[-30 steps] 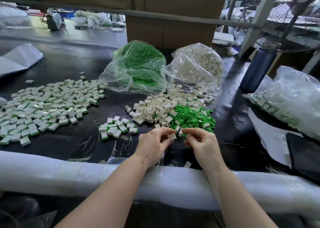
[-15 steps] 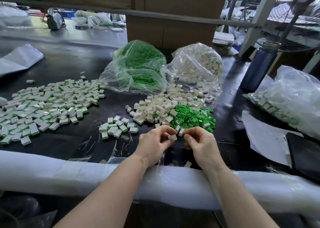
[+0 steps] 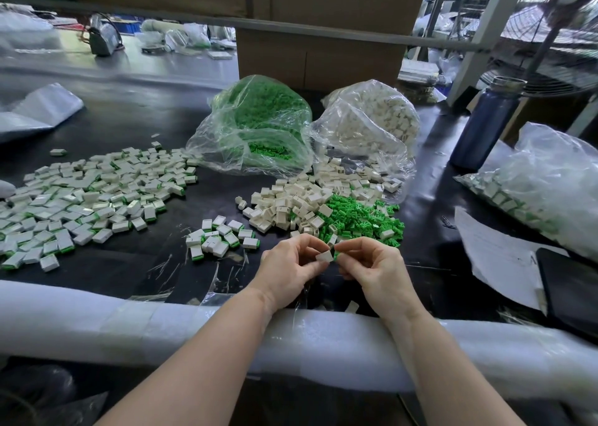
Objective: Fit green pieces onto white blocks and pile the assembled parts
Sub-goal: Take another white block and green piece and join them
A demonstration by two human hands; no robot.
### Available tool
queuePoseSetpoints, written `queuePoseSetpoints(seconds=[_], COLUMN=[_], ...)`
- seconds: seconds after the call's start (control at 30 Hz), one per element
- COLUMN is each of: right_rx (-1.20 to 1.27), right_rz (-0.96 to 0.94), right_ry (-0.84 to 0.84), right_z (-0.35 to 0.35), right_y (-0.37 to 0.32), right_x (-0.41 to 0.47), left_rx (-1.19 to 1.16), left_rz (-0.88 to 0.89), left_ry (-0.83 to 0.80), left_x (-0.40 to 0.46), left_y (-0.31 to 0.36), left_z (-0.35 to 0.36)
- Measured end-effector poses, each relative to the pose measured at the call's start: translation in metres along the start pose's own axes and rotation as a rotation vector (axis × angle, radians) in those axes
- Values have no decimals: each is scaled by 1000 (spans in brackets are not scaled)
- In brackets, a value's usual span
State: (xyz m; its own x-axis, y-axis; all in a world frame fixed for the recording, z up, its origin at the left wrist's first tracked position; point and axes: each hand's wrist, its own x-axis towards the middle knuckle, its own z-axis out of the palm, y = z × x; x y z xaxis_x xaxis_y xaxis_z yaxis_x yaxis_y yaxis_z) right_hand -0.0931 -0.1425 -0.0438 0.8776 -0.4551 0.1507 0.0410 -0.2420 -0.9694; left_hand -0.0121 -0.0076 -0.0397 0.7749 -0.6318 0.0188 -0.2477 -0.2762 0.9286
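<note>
My left hand (image 3: 288, 268) pinches a white block (image 3: 324, 256) between thumb and fingers, just above the black table. My right hand (image 3: 372, 268) pinches a green piece (image 3: 337, 255) right against the block's side. Beyond the hands lie a heap of loose white blocks (image 3: 284, 207) and a heap of loose green pieces (image 3: 359, 220). A small cluster of assembled parts (image 3: 221, 239) sits left of my hands, and a wide spread of assembled parts (image 3: 87, 199) covers the left of the table.
Two open clear bags stand behind the heaps, one with green pieces (image 3: 259, 128), one with white blocks (image 3: 369, 124). A blue bottle (image 3: 485, 124), another filled bag (image 3: 537, 186), papers (image 3: 498, 254) and a dark tablet (image 3: 572, 289) lie right. White foam padding (image 3: 129, 322) lines the near edge.
Both hands stayed in place near the table's front. The white block now shows more plainly in the left fingers, with the green piece brought against its right side.
</note>
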Motion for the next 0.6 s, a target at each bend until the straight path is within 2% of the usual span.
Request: queuePoseSetpoints(seconds=[0.23,0.6], right_rx=[30,-36], right_rz=[-21,-63], right_ry=[7,-28], right_z=[-2,0], right_y=[0,-3], right_x=[0,-1], left_rx=[-45,-69], left_rz=[2,-31], left_ry=[-50,-15], left_x=[0,1], left_y=[-2,-5], left_z=[0,0])
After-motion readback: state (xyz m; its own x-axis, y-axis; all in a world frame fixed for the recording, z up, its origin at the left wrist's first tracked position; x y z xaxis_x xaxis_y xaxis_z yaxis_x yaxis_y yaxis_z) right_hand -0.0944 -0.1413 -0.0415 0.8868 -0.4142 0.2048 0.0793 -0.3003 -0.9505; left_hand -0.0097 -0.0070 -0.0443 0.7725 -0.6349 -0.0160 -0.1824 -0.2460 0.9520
